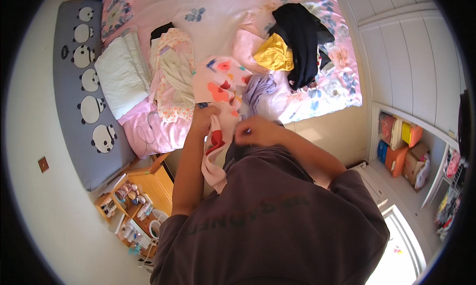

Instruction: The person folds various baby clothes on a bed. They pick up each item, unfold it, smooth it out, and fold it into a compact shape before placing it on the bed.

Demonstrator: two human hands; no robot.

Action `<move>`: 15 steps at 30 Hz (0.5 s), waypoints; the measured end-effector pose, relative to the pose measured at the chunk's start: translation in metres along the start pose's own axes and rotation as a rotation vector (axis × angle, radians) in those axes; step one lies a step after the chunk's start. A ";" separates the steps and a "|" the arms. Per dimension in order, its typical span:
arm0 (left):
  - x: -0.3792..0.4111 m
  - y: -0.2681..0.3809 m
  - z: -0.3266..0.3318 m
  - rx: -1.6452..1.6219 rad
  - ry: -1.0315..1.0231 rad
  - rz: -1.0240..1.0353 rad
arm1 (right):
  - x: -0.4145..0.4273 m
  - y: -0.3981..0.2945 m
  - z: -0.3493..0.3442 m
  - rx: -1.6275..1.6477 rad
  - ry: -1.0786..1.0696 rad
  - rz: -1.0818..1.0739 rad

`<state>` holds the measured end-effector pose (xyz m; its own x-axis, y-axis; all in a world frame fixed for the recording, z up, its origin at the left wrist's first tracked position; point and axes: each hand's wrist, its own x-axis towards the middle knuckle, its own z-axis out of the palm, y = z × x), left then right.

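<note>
A pink garment with red and orange patterns (217, 87) lies partly on the bed's near edge and hangs down in front of me. My left hand (204, 119) grips it, and a fold drops below that hand. To its right, my right hand (256, 131) is blurred, with curled fingers; whether it holds any cloth cannot be told. Just beyond the hands lies a crumpled lavender cloth (260, 86). Light clothes with an orange-dotted piece (174, 73) are piled to the left. Farther right are a yellow garment (275, 53) and a black garment (303, 43).
A folded white quilt (124, 74) lies by the grey panda-patterned headboard (70, 99). At lower left stands a wooden dresser (160, 184) crowded with bottles. White cabinets (409, 58) line the right side, above an opening with bags and boxes (396, 160).
</note>
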<state>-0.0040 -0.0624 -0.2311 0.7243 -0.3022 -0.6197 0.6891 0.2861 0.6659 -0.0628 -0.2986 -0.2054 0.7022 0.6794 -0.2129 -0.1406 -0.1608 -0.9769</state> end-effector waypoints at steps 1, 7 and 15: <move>-0.014 0.008 0.021 0.013 0.038 0.067 | -0.007 -0.002 -0.012 0.115 0.192 0.087; -0.051 0.001 0.123 0.975 -0.049 0.461 | 0.014 -0.069 -0.040 0.202 0.649 0.059; -0.076 0.065 0.131 0.807 -0.464 0.278 | -0.002 -0.084 -0.120 0.471 0.504 -0.002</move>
<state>-0.0171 -0.1394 -0.0863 0.6581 -0.6962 -0.2866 0.1456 -0.2558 0.9557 0.0313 -0.3729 -0.1203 0.9255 0.2455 -0.2885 -0.3473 0.2461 -0.9049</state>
